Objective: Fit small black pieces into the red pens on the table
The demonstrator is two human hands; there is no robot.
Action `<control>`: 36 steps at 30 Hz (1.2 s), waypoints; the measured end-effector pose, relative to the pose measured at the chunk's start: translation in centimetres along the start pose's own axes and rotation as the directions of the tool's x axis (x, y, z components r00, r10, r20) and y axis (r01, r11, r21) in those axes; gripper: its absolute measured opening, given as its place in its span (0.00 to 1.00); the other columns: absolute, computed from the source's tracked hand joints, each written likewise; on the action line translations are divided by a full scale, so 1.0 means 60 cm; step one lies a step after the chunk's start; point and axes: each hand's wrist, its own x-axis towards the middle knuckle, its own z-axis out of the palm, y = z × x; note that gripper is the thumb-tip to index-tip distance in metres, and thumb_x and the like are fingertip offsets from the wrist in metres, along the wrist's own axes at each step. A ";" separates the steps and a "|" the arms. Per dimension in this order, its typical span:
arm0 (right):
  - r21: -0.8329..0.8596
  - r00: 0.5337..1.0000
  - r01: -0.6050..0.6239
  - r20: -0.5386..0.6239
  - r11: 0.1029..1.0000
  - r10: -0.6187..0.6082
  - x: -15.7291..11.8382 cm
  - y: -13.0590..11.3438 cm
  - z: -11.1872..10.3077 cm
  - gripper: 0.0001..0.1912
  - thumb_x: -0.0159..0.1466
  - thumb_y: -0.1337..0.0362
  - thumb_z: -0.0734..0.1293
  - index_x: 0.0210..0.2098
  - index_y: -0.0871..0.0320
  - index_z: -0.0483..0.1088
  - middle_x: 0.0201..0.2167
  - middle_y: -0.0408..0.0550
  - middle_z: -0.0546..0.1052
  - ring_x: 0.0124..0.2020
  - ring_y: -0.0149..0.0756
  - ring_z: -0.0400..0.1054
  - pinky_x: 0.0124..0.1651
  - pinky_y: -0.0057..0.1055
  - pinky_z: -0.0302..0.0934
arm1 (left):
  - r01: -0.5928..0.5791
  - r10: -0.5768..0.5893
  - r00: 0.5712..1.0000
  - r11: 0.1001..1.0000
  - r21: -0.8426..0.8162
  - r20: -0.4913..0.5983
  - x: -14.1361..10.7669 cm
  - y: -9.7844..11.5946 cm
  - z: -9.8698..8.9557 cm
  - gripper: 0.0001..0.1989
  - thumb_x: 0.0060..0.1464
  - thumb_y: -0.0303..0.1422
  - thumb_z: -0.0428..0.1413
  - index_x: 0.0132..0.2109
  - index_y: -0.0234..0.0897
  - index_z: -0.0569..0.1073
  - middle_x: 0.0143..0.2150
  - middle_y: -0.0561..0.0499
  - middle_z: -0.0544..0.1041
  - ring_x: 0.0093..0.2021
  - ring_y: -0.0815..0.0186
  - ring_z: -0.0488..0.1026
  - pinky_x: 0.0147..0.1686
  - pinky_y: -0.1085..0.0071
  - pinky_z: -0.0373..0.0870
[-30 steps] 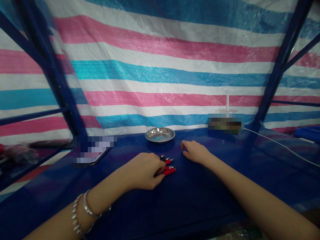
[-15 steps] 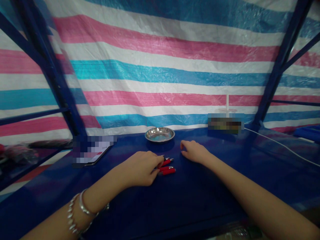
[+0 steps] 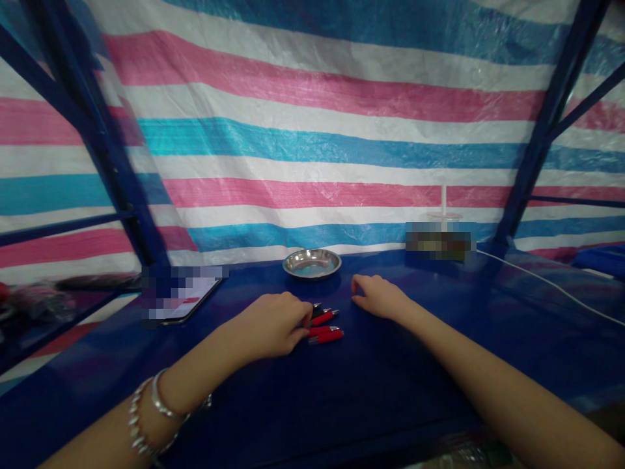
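My left hand (image 3: 273,326) reaches over the near-left ends of several red and black pens, its thumb and forefinger curved with a small gap between them. A red pen (image 3: 326,337) lies nearest me, with another close beside it. Farther back are one more red pen (image 3: 323,318) and a black pen (image 3: 317,311), their left ends partly hidden by my fingers. My right hand (image 3: 381,296) rests on the blue table (image 3: 371,391), right of the pens, loosely curled with thumb and forefinger apart and nothing visible in it. Behind the pens sits a round metal dish (image 3: 312,265).
A phone-like device (image 3: 195,303), partly blurred out, lies at the left. At the back right stands a cup with a white straw (image 3: 444,202), its lower part blurred. A white cable (image 3: 541,277) runs along the right. Blue frame posts (image 3: 532,143) and striped sheeting (image 3: 317,150) bound the table.
My left hand has drawn slightly back to the left, uncovering more of the pens, which stay in place. My right hand is almost unmoved.
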 end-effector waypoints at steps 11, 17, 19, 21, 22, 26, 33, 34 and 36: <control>0.009 1.000 0.010 -0.009 1.000 -0.010 0.000 -0.001 0.000 0.12 0.56 0.62 0.59 0.39 0.57 0.64 0.35 0.52 0.71 0.38 0.41 0.65 0.36 0.31 0.55 | 0.009 -0.009 1.000 1.000 0.025 0.023 0.000 -0.007 0.008 0.02 0.48 0.29 0.53 0.32 0.38 0.69 0.28 0.50 0.72 0.27 0.61 0.69 0.21 0.72 0.59; 0.011 1.000 0.018 -0.015 1.000 -0.018 -0.001 0.001 0.000 0.12 0.56 0.61 0.58 0.39 0.57 0.64 0.35 0.52 0.71 0.38 0.41 0.65 0.35 0.31 0.55 | 0.011 -0.012 1.000 0.999 0.047 0.021 0.000 -0.005 0.008 0.02 0.48 0.30 0.52 0.30 0.37 0.70 0.26 0.50 0.72 0.25 0.62 0.69 0.20 0.73 0.57; 0.012 1.000 0.020 -0.013 1.000 -0.020 0.000 0.002 0.001 0.12 0.56 0.62 0.58 0.39 0.57 0.64 0.35 0.52 0.71 0.38 0.40 0.65 0.36 0.31 0.54 | 0.006 -0.007 1.000 0.999 0.051 0.021 0.000 -0.005 0.008 0.03 0.48 0.30 0.52 0.30 0.37 0.70 0.26 0.50 0.72 0.25 0.62 0.69 0.19 0.73 0.57; 0.013 1.000 0.022 -0.012 1.000 -0.022 0.000 0.003 0.001 0.12 0.56 0.62 0.58 0.39 0.56 0.64 0.36 0.52 0.71 0.39 0.40 0.65 0.36 0.31 0.54 | 0.001 -0.002 1.000 0.998 0.060 0.019 0.001 -0.004 0.009 0.03 0.49 0.30 0.51 0.31 0.37 0.70 0.26 0.49 0.72 0.25 0.62 0.69 0.20 0.72 0.58; 0.013 1.000 0.022 -0.012 1.000 -0.022 0.001 0.003 0.002 0.12 0.56 0.62 0.58 0.39 0.56 0.64 0.36 0.52 0.71 0.39 0.40 0.65 0.36 0.31 0.54 | 0.000 -0.001 1.000 0.998 0.066 0.015 0.002 -0.004 0.009 0.04 0.49 0.29 0.51 0.31 0.37 0.70 0.27 0.49 0.72 0.26 0.61 0.69 0.21 0.72 0.59; 0.017 1.000 0.018 -0.016 1.000 -0.018 0.002 0.005 0.005 0.11 0.56 0.65 0.59 0.39 0.56 0.64 0.37 0.52 0.71 0.40 0.39 0.64 0.38 0.30 0.54 | -0.015 0.015 1.000 0.996 0.083 0.002 0.003 -0.003 0.009 0.05 0.51 0.29 0.49 0.33 0.36 0.69 0.29 0.48 0.72 0.29 0.60 0.70 0.25 0.70 0.62; 0.039 0.997 -0.016 -0.072 0.999 0.019 0.002 0.003 0.002 0.12 0.56 0.61 0.60 0.39 0.58 0.64 0.35 0.55 0.71 0.37 0.42 0.65 0.33 0.31 0.54 | -0.043 0.050 0.994 0.996 0.082 -0.093 0.006 0.001 0.011 0.04 0.53 0.29 0.49 0.32 0.35 0.67 0.28 0.49 0.71 0.29 0.62 0.69 0.26 0.71 0.61; 0.044 0.996 -0.023 -0.087 0.999 0.027 0.002 0.001 -0.001 0.13 0.57 0.59 0.59 0.40 0.58 0.64 0.34 0.54 0.71 0.36 0.42 0.65 0.32 0.30 0.53 | -0.029 0.039 0.992 0.996 0.082 -0.121 0.007 0.002 0.011 0.04 0.54 0.29 0.49 0.33 0.35 0.67 0.28 0.49 0.71 0.29 0.62 0.69 0.25 0.72 0.60; 0.093 0.992 0.008 -0.129 0.996 0.004 0.003 -0.004 -0.005 0.15 0.59 0.55 0.56 0.39 0.58 0.63 0.31 0.51 0.71 0.33 0.38 0.65 0.30 0.29 0.53 | 0.010 0.005 0.984 0.997 0.082 -0.176 0.009 0.003 0.010 0.05 0.55 0.29 0.48 0.33 0.34 0.67 0.28 0.49 0.70 0.29 0.63 0.68 0.25 0.72 0.60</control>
